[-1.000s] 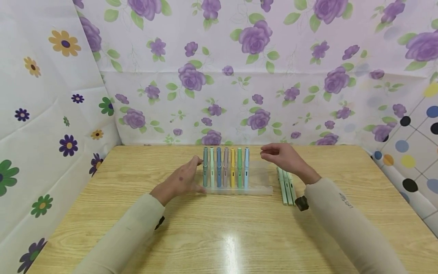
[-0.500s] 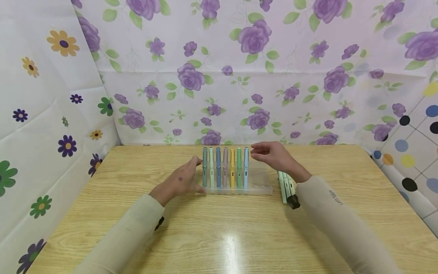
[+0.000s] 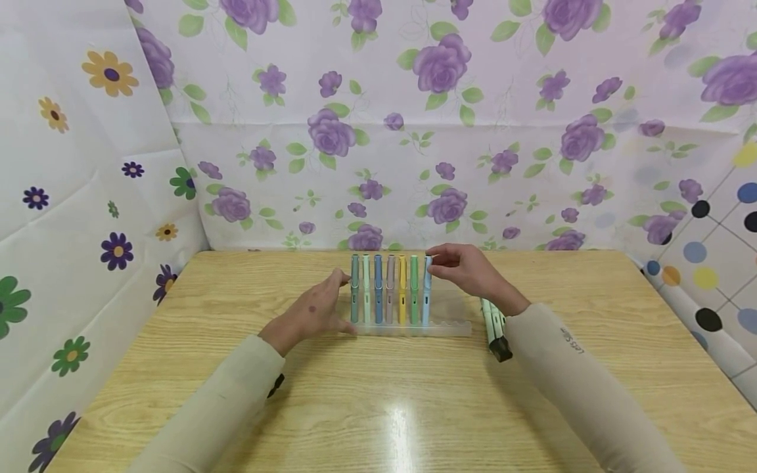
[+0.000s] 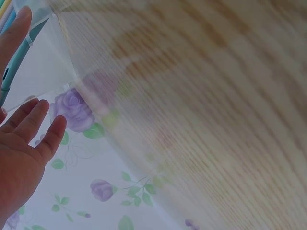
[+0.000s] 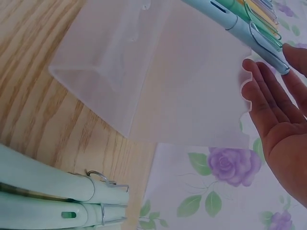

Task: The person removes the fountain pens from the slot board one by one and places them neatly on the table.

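A clear plastic pen stand (image 3: 451, 309) holds a row of several upright pens in different colours. At its left end my left hand (image 3: 316, 307) holds the stand's edge, thumb in front and fingers at the side and behind. That left hand (image 4: 21, 158) is near the dark green pen (image 4: 18, 62) in the left wrist view. My right hand (image 3: 467, 268) pinches the cap end of the light blue pen (image 3: 426, 299), the rightmost in the row. In the right wrist view, thumb and forefinger of the right hand (image 5: 278, 115) meet at that cap's tip.
Several pale green pens (image 3: 488, 322) lie side by side on the wooden table (image 3: 378, 394), right of the stand and partly under my right wrist. A flowered cloth (image 3: 378, 164) hangs behind the table's back edge.
My right hand has moved left from beside the stand to the light blue pen and now pinches its top, which leans slightly right. My left hand has stayed at the stand's edge.
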{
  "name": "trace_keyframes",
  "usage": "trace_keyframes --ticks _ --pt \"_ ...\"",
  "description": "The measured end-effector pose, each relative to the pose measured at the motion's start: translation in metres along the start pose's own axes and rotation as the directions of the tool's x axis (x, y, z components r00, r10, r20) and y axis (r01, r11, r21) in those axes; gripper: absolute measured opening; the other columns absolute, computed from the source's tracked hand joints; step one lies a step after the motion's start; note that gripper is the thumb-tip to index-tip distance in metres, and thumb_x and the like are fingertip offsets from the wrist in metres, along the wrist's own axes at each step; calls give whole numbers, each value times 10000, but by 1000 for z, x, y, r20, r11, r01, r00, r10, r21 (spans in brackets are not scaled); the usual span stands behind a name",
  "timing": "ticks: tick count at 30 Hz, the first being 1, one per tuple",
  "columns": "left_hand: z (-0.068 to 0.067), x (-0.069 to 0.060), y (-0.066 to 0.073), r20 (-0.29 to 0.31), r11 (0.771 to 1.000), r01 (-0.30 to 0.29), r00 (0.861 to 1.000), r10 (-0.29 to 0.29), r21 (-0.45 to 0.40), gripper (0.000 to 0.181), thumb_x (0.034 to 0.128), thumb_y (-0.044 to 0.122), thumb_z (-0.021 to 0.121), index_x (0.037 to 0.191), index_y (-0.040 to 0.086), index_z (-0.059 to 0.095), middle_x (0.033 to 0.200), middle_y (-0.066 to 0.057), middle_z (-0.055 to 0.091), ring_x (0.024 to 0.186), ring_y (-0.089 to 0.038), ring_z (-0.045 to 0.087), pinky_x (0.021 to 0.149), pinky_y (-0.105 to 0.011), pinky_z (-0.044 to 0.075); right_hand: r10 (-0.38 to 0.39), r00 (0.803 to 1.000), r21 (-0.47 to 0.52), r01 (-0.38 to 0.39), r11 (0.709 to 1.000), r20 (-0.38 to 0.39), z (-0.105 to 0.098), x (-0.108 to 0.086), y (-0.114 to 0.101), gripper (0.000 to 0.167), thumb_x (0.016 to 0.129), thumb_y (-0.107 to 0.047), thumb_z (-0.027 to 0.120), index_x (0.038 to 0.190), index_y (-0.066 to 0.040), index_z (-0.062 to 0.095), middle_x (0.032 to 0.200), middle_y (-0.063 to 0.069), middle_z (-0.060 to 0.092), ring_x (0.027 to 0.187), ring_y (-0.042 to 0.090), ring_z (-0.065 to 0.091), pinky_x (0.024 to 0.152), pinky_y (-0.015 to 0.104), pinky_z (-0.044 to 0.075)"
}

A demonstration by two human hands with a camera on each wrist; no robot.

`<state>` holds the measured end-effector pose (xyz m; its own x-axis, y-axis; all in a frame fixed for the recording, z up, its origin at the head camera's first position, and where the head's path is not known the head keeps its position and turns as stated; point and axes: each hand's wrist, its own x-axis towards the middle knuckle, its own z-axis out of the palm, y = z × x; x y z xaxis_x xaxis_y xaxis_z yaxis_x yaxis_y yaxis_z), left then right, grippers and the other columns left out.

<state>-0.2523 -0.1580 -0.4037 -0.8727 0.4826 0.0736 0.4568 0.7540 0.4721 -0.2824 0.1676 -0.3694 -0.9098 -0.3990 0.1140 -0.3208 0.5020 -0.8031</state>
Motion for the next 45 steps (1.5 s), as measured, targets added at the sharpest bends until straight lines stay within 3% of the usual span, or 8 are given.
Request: trace_keyframes --ticks 8,20,30,45 --pt "1 -1 -1 14 1000 17 1000 -16 -18 852 697 311 927 1272 33 364 1509 -208 423 1375 -370 426 1089 -513 399 4 1000 2 -4 1000 -31 2 -1 -2 298 983 -186 668 1237 -37 623 1070 124 706 950 249 692 845 433 565" --pt "0 -1 -1 11 999 25 1000 -24 -30 843 702 310 924 1273 32 369 1514 -204 416 1373 -371 428 1081 -521 407 -27 997 58 31 998 -71 -24 -5 -8 327 998 -144 637 1278 19 595 1088 197 684 993 362 677 855 383 580" --pt "0 -1 0 9 999 22 1000 -21 -28 818 697 307 926 1239 47 371 1514 -206 419 1379 -367 422 1087 -518 401 7 997 43 -3 999 -74 -37 -14 4 368 1003 -185 635 1319 -4 586 1088 191 683 961 323 687 848 395 581" --pt "-1 -2 0 2 999 6 1000 -6 -45 792 693 305 930 1200 88 360 1513 -214 414 1381 -373 414 1098 -511 391 21 994 25 -18 1000 -104 -58 -31 23 420 1013 -211 620 1352 30 566 1143 228 654 937 268 699 805 285 586"
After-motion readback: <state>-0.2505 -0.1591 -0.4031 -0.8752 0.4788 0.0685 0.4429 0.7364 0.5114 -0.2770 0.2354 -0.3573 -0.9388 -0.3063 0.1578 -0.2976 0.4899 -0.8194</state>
